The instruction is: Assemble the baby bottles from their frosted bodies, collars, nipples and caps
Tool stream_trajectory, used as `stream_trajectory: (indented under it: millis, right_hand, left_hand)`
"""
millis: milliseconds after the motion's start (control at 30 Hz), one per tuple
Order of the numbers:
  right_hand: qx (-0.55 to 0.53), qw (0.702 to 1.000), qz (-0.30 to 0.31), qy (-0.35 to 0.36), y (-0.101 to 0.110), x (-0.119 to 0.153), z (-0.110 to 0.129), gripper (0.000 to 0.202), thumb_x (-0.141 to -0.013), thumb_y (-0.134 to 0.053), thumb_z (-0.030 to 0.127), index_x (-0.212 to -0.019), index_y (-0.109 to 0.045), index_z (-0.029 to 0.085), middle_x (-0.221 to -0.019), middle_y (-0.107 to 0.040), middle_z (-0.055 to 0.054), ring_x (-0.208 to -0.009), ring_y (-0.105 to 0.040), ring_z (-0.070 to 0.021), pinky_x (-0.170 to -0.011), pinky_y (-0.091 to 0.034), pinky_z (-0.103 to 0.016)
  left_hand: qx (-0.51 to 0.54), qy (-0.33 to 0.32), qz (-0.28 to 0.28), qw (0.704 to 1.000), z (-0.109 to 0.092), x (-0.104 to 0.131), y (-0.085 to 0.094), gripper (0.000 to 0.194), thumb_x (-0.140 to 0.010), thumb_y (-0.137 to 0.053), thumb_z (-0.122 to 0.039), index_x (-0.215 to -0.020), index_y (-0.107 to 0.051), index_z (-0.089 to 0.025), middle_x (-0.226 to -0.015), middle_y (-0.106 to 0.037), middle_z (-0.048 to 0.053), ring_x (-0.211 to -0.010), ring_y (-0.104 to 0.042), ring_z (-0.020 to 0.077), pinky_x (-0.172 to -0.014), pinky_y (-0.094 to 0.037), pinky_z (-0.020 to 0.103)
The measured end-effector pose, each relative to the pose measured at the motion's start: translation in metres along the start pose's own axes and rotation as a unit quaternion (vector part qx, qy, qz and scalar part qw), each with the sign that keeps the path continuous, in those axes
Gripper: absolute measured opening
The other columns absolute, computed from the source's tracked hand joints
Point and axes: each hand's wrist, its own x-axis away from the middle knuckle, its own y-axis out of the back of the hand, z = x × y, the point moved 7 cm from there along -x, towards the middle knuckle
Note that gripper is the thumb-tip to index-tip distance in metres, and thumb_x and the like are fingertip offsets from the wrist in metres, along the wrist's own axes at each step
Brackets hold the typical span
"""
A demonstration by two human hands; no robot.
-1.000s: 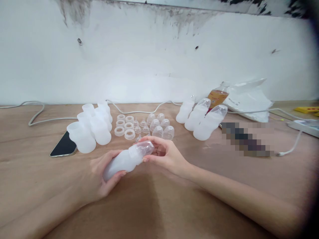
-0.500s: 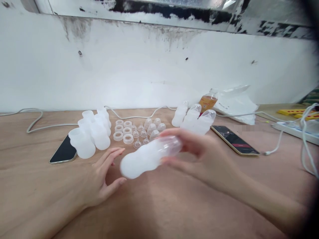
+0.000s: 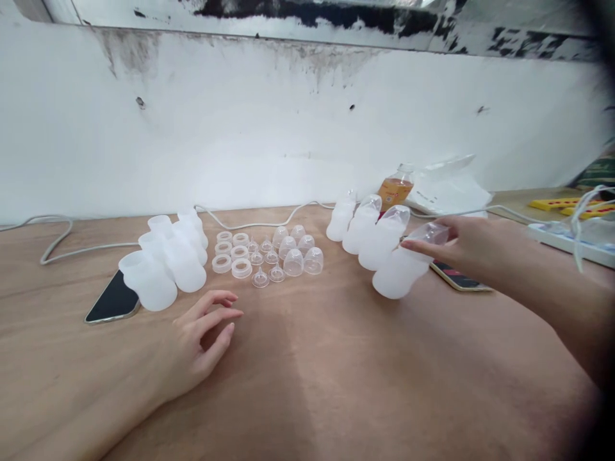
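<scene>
Your right hand gripped the bottle by its clear cap, before three capped bottles. Broad table separated it from your left hand, fingers loosely parted.

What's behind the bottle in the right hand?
Behind the held bottle, three capped bottles stand in a row. It hides part of the nearest one from view.

Bottles matt plastic; domed caps glossy plastic; tabletop smooth wood
</scene>
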Motion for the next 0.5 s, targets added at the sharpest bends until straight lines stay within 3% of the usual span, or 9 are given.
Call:
stream_trajectory:
  millis: [267,500]
  right_hand:
    - [0.021,0.999,-0.030,0.013,0.002,0.000,0.004,0.056,-0.066,-0.044,0.066,-0.098,-0.051,0.021,-0.075,-0.058,-0.010,-0.055,-0.045,-0.0177,-0.052,-0.028,-0.028]
    - [0.009,0.999,-0.024,0.030,-0.013,-0.006,-0.008,0.062,-0.069,-0.040,0.067,-0.108,-0.048,0.020,-0.078,-0.061,-0.012,-0.059,-0.052,-0.0206,-0.052,-0.030,-0.030]
  left_hand:
    - [0.033,0.024,0.018,0.999,0.006,0.002,-0.004,0.024,-0.083,-0.036,-0.022,-0.090,-0.059,-0.021,-0.106,-0.053,0.005,-0.087,-0.057,0.0147,-0.070,-0.047,0.024]
    - [0.031,0.033,0.034,0.998,0.009,0.002,-0.005,0.024,-0.085,-0.035,-0.022,-0.094,-0.057,-0.022,-0.105,-0.053,0.003,-0.063,-0.056,0.0079,-0.056,-0.044,0.021]
